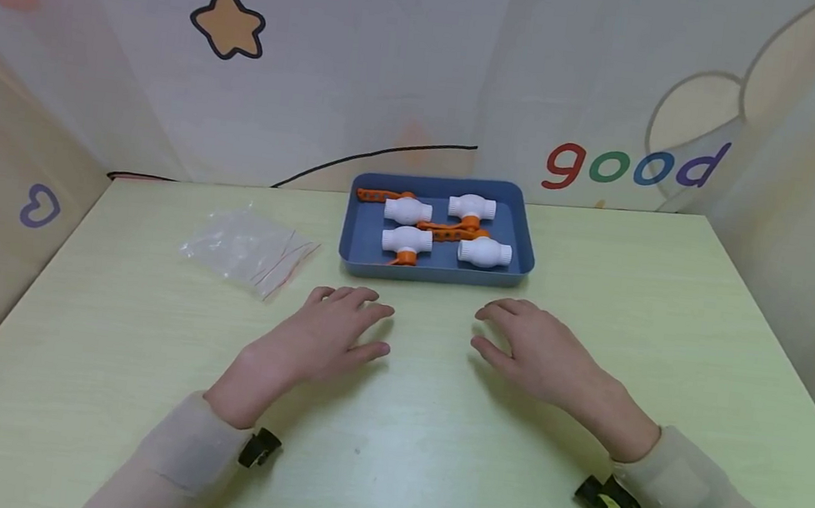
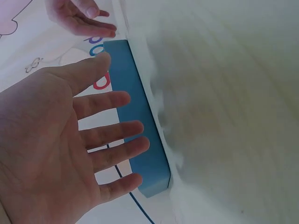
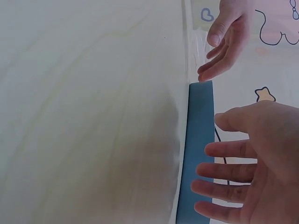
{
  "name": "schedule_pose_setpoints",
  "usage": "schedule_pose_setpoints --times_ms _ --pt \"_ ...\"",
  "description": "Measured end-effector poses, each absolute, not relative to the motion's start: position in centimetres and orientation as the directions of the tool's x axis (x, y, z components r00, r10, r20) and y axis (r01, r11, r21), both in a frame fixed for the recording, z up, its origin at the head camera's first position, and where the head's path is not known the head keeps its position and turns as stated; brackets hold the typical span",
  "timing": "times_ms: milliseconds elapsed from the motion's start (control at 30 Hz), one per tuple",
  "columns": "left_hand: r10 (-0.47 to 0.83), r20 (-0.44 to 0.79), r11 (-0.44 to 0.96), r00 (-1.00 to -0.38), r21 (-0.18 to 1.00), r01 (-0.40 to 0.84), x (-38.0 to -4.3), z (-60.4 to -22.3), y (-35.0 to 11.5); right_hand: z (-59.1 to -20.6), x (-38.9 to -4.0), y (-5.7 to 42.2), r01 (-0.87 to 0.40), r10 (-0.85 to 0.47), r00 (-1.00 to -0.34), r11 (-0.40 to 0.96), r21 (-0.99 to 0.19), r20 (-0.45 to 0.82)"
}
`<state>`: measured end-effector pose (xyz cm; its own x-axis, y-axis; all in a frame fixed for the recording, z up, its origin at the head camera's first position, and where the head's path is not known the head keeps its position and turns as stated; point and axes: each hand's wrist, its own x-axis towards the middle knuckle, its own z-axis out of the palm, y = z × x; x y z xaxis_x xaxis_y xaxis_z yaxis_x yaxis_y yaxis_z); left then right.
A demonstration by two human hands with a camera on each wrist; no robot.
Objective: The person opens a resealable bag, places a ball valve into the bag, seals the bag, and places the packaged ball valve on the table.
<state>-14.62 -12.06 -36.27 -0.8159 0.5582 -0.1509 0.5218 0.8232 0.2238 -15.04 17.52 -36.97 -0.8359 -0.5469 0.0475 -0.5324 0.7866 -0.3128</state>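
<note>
My left hand (image 1: 326, 333) hovers over the table in front of the blue tray, fingers spread and relaxed, holding nothing. Across from it, my right hand (image 1: 543, 353) has the same loose pose, its palm turned inward and also holding nothing. Beyond both hands, the shallow blue tray (image 1: 435, 275) stands near the table's back edge. Inside lie several white plastic ball valves (image 1: 406, 240) with orange handles (image 1: 447, 233). In the left wrist view, only the outer wall of the tray (image 2: 145, 154) shows behind the fingers; its contents are hidden there.
Left of the tray lies a clear zip bag (image 1: 249, 249) with a red seal line, flat on the pale table (image 1: 383, 469). A printed curtain (image 1: 429, 64) hangs along the back. Each wrist carries a small black device (image 1: 260, 448).
</note>
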Motion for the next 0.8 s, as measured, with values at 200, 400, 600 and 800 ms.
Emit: schedule_pose_setpoints --times_ms 200,400,600,800 --pt "0.542 -0.145 0.825 -0.828 0.282 0.491 -15.0 -35.6 -13.1 -36.9 -15.1 17.7 -0.534 -0.546 -0.836 0.789 -0.304 0.050" --pt "0.534 -0.053 0.809 -0.844 0.322 0.492 -15.3 -35.0 -14.5 -36.9 -15.1 17.9 -0.522 -0.538 -0.842 0.796 -0.306 0.037" --pt "0.507 0.004 0.809 -0.862 0.344 0.477 -15.8 -34.6 -16.1 -36.9 -15.2 18.0 -0.511 -0.528 -0.849 0.802 -0.310 0.035" --pt "0.447 0.011 0.837 -0.894 0.348 0.423 -16.1 -34.0 -17.5 -36.8 -15.3 18.1 -0.513 -0.527 -0.848 0.799 -0.313 0.044"
